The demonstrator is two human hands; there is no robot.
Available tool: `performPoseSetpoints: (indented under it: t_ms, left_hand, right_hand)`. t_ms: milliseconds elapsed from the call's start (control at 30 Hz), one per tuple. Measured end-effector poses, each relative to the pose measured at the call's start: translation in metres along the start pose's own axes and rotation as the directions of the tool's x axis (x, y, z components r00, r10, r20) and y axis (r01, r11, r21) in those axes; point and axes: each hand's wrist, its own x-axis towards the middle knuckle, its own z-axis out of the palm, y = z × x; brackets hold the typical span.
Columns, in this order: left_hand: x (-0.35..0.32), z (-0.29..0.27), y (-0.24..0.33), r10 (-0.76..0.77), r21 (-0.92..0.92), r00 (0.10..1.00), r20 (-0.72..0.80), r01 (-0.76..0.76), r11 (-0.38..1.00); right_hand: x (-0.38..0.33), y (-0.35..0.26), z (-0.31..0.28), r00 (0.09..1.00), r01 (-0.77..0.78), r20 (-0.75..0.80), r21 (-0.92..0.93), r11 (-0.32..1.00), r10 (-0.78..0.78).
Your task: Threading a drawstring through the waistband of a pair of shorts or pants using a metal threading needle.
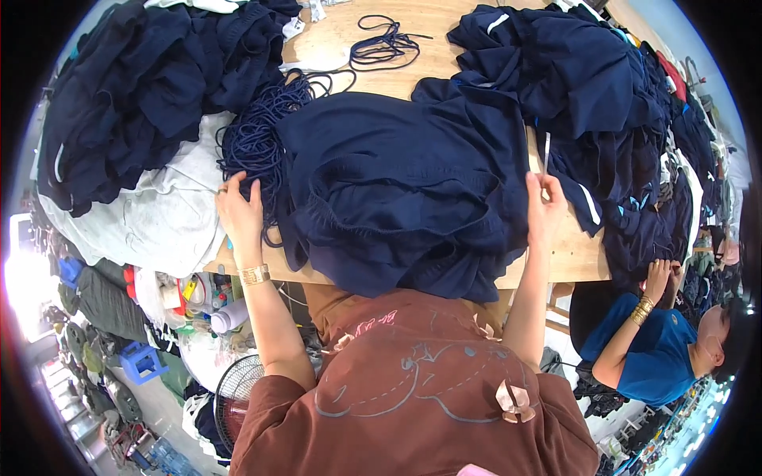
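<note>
A dark navy garment (381, 131) lies in front of me on the table, its gathered waistband opening toward me. At its left edge is a tangled heap of navy cord (266, 127). My left hand (240, 210) is at the near side of this heap, thumb and fingers apart, fingertips at the cords. Beside the garment's right edge, my right hand (546, 208) has its fingers curled. A thin silver tool (547, 147) sticks up from them; its lower end is hidden, so its kind does not show.
Navy garments pile up at the left (151, 95) over white cloth (151, 214), with another navy pile (563, 71) at the right. A loose cord coil (385, 47) lies on the wooden table (429, 71). A co-worker (651, 349) sits right; a fan (238, 397) stands lower left.
</note>
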Motion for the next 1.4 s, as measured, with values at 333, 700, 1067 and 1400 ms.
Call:
performPoseSetpoints:
  t_ms: [333,700,1067,1400]
  left_hand:
    - [0.017,-0.041,-0.011,-0.163,-0.242,0.963,-0.214,0.109,0.964]
    - [-0.021,-0.137,0.218,0.563,-0.691,0.676,-0.475,-0.683,0.237]
    - [0.016,-0.017,0.128,0.592,-0.731,0.806,0.016,-0.395,0.557]
    - [0.117,-0.113,0.107,-0.002,-0.667,0.978,-0.208,-0.14,0.732]
  right_hand:
    - [-0.003,-0.058,-0.013,1.0,-0.014,0.012,0.228,0.974,0.012]
    - [-0.087,-0.12,0.02,0.674,-0.433,0.737,0.459,0.776,-0.059]
    - [0.027,-0.147,-0.221,0.735,0.667,-0.55,0.689,0.283,-0.396]
    - [0.013,-0.142,-0.14,0.976,0.024,-0.216,-0.048,0.999,-0.034]
